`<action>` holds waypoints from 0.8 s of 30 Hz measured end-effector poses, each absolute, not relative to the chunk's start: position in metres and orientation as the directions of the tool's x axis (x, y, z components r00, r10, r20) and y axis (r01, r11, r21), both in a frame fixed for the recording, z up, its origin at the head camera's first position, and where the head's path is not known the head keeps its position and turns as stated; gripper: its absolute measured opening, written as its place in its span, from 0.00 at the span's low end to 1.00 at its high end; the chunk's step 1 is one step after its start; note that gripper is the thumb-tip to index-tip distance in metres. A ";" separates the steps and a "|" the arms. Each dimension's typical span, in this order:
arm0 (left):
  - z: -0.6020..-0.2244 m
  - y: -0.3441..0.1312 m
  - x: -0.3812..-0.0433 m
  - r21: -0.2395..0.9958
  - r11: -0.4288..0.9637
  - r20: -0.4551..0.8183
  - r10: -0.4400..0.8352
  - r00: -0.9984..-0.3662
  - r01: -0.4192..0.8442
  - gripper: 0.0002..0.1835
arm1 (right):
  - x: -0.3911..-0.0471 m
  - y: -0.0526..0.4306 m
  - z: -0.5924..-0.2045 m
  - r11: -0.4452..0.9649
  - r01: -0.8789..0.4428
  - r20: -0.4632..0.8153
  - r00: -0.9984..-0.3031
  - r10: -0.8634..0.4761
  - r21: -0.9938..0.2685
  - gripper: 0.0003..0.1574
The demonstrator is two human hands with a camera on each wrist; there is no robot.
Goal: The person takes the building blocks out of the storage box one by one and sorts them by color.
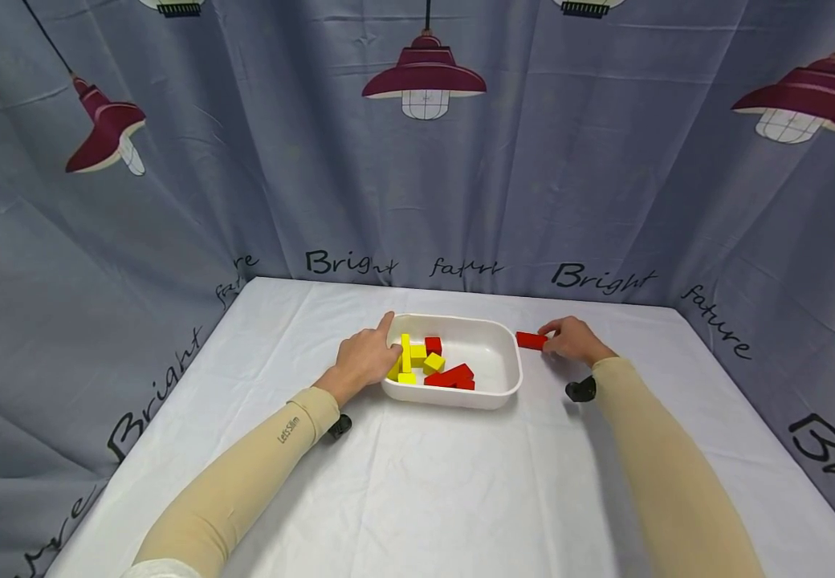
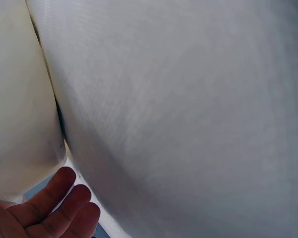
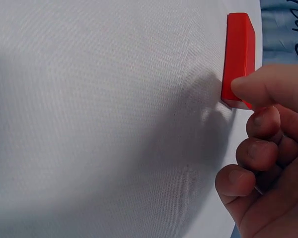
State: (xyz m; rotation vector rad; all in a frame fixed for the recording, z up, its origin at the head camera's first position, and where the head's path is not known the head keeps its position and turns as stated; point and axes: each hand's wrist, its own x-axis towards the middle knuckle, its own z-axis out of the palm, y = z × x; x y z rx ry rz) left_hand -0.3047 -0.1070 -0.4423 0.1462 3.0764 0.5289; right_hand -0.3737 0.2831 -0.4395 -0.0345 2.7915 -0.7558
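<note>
A white plastic container (image 1: 490,397) stands on the table with yellow blocks (image 1: 406,353) and red blocks (image 1: 454,376) inside. At its left end my left hand (image 1: 363,359) holds the rim, thumb over the inside and index finger stretched toward the far corner. In the left wrist view, three fingertips (image 2: 82,198) lie near the container's outer wall (image 2: 20,99). Just right of the container, my right hand (image 1: 572,339) pinches the near end of a long red block (image 1: 531,340). The right wrist view has the thumb on this red block (image 3: 236,54), the other fingers curled below.
A white cloth (image 1: 417,482) covers the table. Behind it hangs a grey-blue curtain (image 1: 569,185) printed with lamps and lettering. Small black devices sit under the left wrist (image 1: 340,426) and the right wrist (image 1: 580,389).
</note>
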 end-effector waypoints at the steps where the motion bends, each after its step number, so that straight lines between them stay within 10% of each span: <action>1: -0.442 -0.107 -0.305 0.334 0.939 -0.001 0.094 -0.996 0.088 0.38 | -0.374 0.283 -0.440 0.865 0.046 -0.224 -0.972 -0.077 -0.500 0.27; 24: -0.441 -0.106 -0.304 0.334 0.940 -0.012 0.086 -0.996 0.077 0.38 | -0.372 0.283 -0.436 0.873 0.000 -0.189 -0.976 -0.105 -0.487 0.26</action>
